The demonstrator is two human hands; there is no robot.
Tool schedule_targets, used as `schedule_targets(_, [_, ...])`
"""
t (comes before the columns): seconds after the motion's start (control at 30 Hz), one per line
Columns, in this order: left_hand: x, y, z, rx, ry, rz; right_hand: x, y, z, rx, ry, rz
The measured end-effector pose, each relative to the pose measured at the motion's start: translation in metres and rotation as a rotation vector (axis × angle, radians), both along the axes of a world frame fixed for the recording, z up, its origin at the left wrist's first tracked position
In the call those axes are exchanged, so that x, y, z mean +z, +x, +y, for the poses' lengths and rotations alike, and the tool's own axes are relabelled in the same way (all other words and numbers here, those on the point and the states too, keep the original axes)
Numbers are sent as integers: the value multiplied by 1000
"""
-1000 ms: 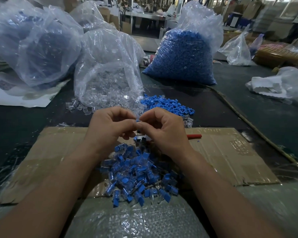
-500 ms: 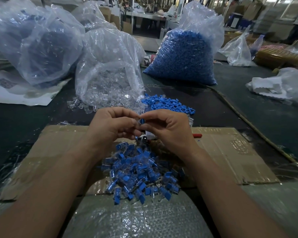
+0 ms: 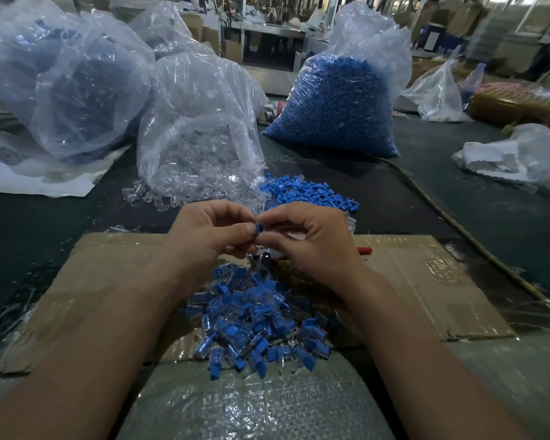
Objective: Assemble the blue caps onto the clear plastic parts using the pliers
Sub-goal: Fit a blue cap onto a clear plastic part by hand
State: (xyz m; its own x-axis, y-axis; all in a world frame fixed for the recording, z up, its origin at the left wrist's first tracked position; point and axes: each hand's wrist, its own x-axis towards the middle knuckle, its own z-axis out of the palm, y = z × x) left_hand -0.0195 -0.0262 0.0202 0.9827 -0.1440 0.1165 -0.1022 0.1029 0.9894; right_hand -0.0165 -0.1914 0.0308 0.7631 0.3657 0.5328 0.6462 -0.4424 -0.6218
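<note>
My left hand [image 3: 210, 231] and my right hand [image 3: 315, 239] meet above the cardboard, fingertips together, both pinching one small blue cap [image 3: 260, 228]. Whether a clear part is pinched with it I cannot tell. Below the hands lies a heap of assembled parts [image 3: 254, 315], clear bodies with blue caps. Loose blue caps [image 3: 308, 193] form a pile just beyond my right hand. Loose clear parts [image 3: 159, 198] spill from a clear bag [image 3: 197, 134]. The pliers [image 3: 364, 250] lie on the cardboard, mostly hidden behind my right hand, one red handle tip showing.
A big bag of blue caps [image 3: 340, 103] stands at the back centre. Another large plastic bag [image 3: 64, 81] sits back left. Flattened cardboard [image 3: 426, 281] covers the dark tabletop. White crumpled plastic [image 3: 518, 157] lies at the right. Woven sacking [image 3: 251, 408] lies nearest me.
Both hands stay together at the same spot; the fingers have shifted slightly and the blue cap between the fingertips shows more clearly now.
</note>
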Motion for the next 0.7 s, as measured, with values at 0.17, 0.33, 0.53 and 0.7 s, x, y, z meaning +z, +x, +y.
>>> schedule_targets(0.17, [-3, 6, 5, 116, 32, -43, 10, 13, -37, -215, -176, 308])
schedule_targets(0.33, [-3, 5, 6, 168, 39, -65, 9, 15, -57, -145, -577, 723])
schedule_targets(0.53, [-3, 6, 7, 182, 32, -45, 11, 14, -54, -184, -682, 669])
schedule_targets(0.7, [-3, 5, 6, 175, 44, -41, 15, 12, -49, -211, -697, 564])
